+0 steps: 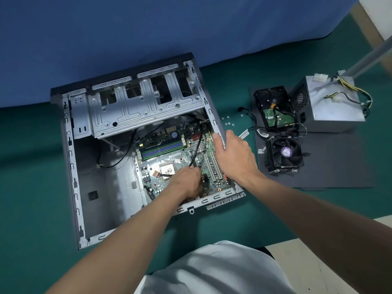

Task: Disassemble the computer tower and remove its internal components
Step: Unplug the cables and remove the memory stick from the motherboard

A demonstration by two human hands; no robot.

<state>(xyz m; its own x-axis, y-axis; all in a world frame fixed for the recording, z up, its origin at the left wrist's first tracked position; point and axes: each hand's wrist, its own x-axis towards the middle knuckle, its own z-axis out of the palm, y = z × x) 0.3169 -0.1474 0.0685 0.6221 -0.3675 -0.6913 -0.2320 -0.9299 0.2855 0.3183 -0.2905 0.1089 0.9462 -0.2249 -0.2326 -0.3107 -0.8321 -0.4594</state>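
Fingers of left hand (186, 181) seem to pinch the limp cable (198, 145) near its plug on the brittle board (148, 168); right hand (233, 153) clasps the stiff case rim (212, 117).

We see our green desk (31, 166), open computer tower (101, 187) lying flat at centre, dark panel (339, 172) at 3 o'clock, small screws (228, 122) between them, blue cloth (127, 28) along 12 o'clock
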